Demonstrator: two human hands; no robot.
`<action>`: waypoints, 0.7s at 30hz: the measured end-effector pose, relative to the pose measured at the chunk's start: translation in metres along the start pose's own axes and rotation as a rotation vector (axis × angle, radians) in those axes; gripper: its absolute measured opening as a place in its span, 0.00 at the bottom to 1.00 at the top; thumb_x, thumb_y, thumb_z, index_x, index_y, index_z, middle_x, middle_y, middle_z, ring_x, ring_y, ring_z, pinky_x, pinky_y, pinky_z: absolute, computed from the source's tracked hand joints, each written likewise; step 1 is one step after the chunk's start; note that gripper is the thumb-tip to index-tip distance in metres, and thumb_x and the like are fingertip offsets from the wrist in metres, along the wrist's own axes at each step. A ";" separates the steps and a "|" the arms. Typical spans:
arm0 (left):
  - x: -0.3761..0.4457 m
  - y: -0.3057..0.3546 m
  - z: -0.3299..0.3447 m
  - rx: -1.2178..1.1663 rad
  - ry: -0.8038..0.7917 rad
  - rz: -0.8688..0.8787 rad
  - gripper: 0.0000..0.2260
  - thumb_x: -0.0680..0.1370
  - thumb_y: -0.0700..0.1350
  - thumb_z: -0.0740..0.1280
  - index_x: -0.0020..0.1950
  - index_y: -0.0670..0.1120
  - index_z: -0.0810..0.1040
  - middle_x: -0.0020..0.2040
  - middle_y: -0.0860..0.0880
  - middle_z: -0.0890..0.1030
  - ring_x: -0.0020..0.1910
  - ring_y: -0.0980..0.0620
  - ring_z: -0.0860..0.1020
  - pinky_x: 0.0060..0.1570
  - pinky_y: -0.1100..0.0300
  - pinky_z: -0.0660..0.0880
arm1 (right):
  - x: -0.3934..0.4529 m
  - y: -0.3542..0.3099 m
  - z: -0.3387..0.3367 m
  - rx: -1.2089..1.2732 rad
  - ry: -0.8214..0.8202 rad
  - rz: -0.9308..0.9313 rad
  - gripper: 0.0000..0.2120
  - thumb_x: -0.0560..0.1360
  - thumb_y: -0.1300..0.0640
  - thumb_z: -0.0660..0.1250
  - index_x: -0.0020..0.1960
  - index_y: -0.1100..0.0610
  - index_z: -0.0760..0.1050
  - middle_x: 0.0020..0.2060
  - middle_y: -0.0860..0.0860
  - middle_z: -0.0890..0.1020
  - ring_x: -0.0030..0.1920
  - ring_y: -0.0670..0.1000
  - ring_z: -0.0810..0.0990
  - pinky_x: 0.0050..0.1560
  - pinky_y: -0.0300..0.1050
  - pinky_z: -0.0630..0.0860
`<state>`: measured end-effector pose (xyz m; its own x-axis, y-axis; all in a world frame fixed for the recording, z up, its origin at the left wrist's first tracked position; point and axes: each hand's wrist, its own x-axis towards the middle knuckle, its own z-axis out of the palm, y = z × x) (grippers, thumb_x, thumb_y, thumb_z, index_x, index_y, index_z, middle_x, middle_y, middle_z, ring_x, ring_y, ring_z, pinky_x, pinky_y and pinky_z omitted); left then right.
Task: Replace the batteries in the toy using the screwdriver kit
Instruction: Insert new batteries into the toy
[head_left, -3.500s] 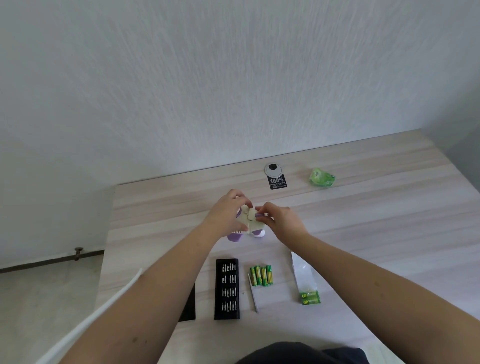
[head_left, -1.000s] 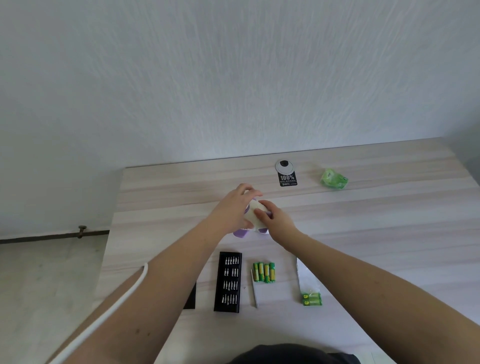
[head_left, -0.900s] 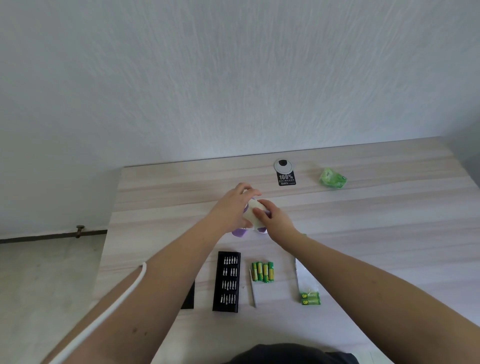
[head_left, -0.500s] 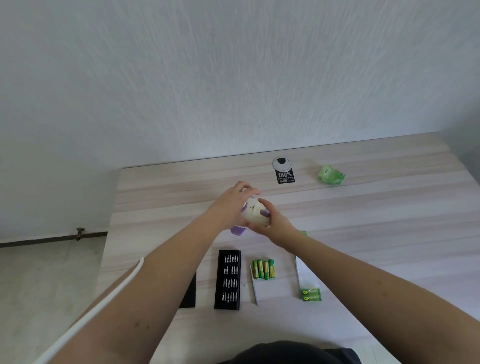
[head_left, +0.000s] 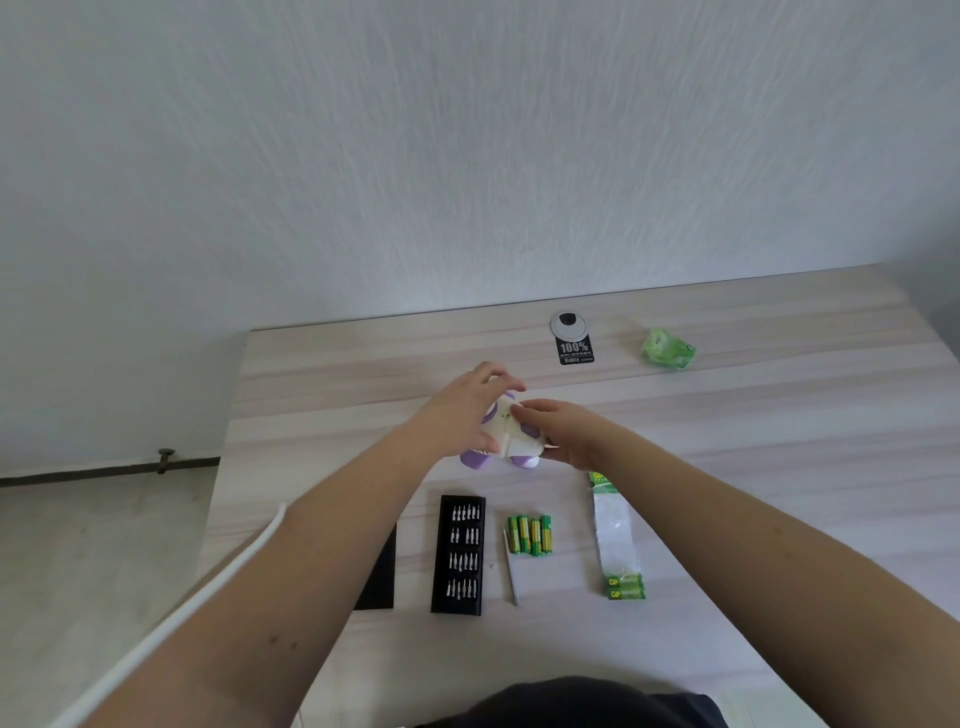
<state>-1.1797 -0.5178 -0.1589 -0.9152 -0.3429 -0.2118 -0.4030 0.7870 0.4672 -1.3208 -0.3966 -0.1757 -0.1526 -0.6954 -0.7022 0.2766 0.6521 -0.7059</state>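
the toy (head_left: 511, 441), white with purple feet, sits underside up at mid-table (head_left: 779, 467), held from both sides; compared with half a second ago, when it was lifted and tilted toward the camera, it is now back down with its feet on the wood, and the right hand (head_left: 563, 431) has moved from cupping it to laying fingertips on its top face; the left hand (head_left: 462, 415) wraps the far left side as before; neither hand carries a tool, both are closed on the toy; i judge this as feeling for the battery cover or its screw, so the bit has yet to be picked and the swap is at an early stage.

the bit tray (head_left: 458, 555) lies open near the body, its case (head_left: 376, 571) half hidden under the left arm; four loose batteries (head_left: 530, 535) lie just right of it, green and gold, print too small to read; a pale thin tool (head_left: 510, 566) lies beside them.

readable writing: "gp" on the torn pack (head_left: 618, 540); "100%" on the black sticker (head_left: 575, 351) below the grommet (head_left: 569, 326); the smaller line under it is unclear; the green wrapper (head_left: 667, 349) shows no legible text.
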 end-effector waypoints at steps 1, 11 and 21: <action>0.000 -0.001 0.001 -0.005 0.004 -0.003 0.38 0.62 0.44 0.78 0.70 0.54 0.68 0.66 0.53 0.66 0.60 0.50 0.72 0.55 0.55 0.73 | 0.001 -0.003 -0.002 -0.036 -0.006 0.009 0.15 0.78 0.51 0.66 0.62 0.55 0.76 0.47 0.50 0.81 0.48 0.48 0.79 0.53 0.44 0.78; -0.002 -0.001 0.003 -0.008 0.034 0.001 0.37 0.64 0.43 0.78 0.70 0.52 0.69 0.67 0.52 0.66 0.61 0.52 0.71 0.53 0.64 0.66 | 0.005 -0.020 -0.004 -0.264 0.021 0.021 0.14 0.77 0.51 0.67 0.59 0.57 0.77 0.49 0.55 0.82 0.48 0.52 0.81 0.51 0.46 0.80; 0.005 0.000 0.000 -0.040 0.004 -0.012 0.38 0.62 0.44 0.79 0.70 0.54 0.69 0.66 0.53 0.66 0.59 0.50 0.72 0.54 0.59 0.71 | -0.004 0.022 0.008 -0.278 0.098 -0.200 0.22 0.75 0.49 0.68 0.68 0.48 0.69 0.57 0.51 0.79 0.58 0.49 0.78 0.50 0.41 0.74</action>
<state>-1.1840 -0.5193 -0.1603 -0.9103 -0.3542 -0.2141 -0.4137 0.7616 0.4988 -1.3063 -0.3818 -0.1881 -0.2721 -0.7941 -0.5435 -0.0347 0.5725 -0.8191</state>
